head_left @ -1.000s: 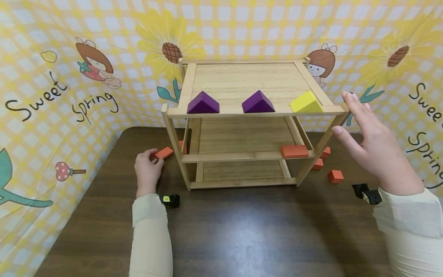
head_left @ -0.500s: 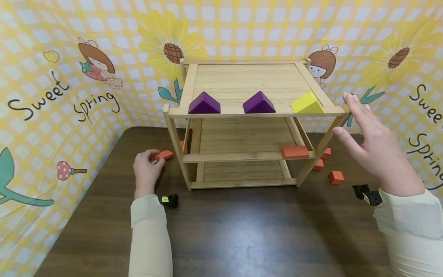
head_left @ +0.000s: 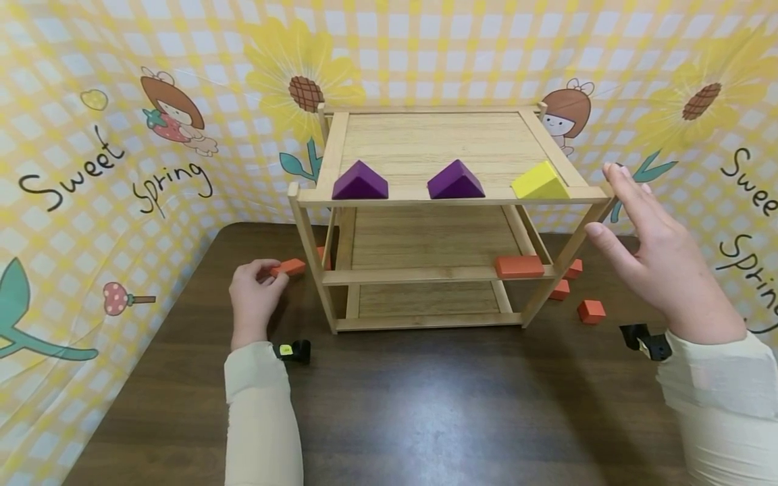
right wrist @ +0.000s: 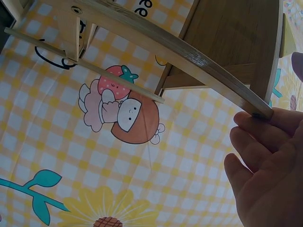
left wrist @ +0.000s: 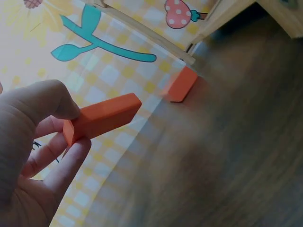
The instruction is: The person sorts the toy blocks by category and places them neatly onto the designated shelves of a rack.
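My left hand (head_left: 254, 297) pinches one end of an orange rectangular block (left wrist: 106, 116) between thumb and fingers, left of the wooden shelf rack (head_left: 434, 275). The block's other end points toward the rack. Another orange block (left wrist: 182, 85) lies on the table close to the rack's left side, partly hidden by a leg in the head view. At the rack's front right top corner, my right hand (head_left: 662, 250) touches the post with its fingers extended and its thumb apart. Two purple triangular blocks (head_left: 360, 181) and a yellow one (head_left: 539, 181) line the top shelf's front edge.
On the middle shelf's front right lies an orange block (head_left: 519, 266). Several small orange blocks (head_left: 591, 312) are on the dark table (head_left: 413, 405) right of the rack. A yellow checked cloth (head_left: 425, 47) hangs behind and at the sides.
My left hand has shifted slightly left with the orange block, whose tilt has changed a little. My right hand stays at the corner post, and the blocks on the rack have not moved.
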The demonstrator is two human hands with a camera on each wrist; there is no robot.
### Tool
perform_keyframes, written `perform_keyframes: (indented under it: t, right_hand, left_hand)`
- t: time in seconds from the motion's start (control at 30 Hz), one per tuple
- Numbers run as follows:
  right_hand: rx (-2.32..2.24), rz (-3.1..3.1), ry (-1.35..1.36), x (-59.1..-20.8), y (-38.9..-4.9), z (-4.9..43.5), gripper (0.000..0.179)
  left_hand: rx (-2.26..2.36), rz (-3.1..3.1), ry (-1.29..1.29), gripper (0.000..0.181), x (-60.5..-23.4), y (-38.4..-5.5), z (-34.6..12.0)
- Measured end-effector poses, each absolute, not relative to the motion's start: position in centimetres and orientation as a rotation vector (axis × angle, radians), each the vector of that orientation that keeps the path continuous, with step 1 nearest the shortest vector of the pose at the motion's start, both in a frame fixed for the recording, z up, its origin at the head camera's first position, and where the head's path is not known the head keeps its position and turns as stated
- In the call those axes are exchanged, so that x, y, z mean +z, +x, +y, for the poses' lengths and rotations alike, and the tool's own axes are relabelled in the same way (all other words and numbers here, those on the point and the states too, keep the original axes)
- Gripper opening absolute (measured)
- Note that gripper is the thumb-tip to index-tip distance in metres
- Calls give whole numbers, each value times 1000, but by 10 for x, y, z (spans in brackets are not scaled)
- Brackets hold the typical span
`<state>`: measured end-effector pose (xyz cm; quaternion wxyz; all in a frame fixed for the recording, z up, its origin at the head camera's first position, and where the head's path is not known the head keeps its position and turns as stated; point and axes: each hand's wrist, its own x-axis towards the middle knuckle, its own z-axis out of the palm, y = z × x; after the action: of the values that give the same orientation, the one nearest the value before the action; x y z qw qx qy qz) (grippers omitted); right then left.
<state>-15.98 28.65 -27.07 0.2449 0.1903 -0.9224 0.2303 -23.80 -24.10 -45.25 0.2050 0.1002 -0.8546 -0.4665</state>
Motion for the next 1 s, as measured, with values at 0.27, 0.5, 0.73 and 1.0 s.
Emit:
perform_keyframes:
  t: [0.27, 0.5, 0.73, 1.0]
  right_hand:
    - [605, -2514, 522, -268, -160, 286, 67]
    - [583, -2539, 518, -267, -160, 286, 69]
    - [572, -2541, 517, -266, -160, 285, 70]
    - [575, -2557, 500, -266, -158, 285, 70]
  left_hand:
    - [-1392, -2290, 251, 28, -441, -235, -239]
    - [-1411, -2242, 202, 27, -434, -230, -240]
    - [-1437, -2171, 169, 26, -426, -226, -243]
    - [-1507, -2085, 124, 25, -417, -220, -243]
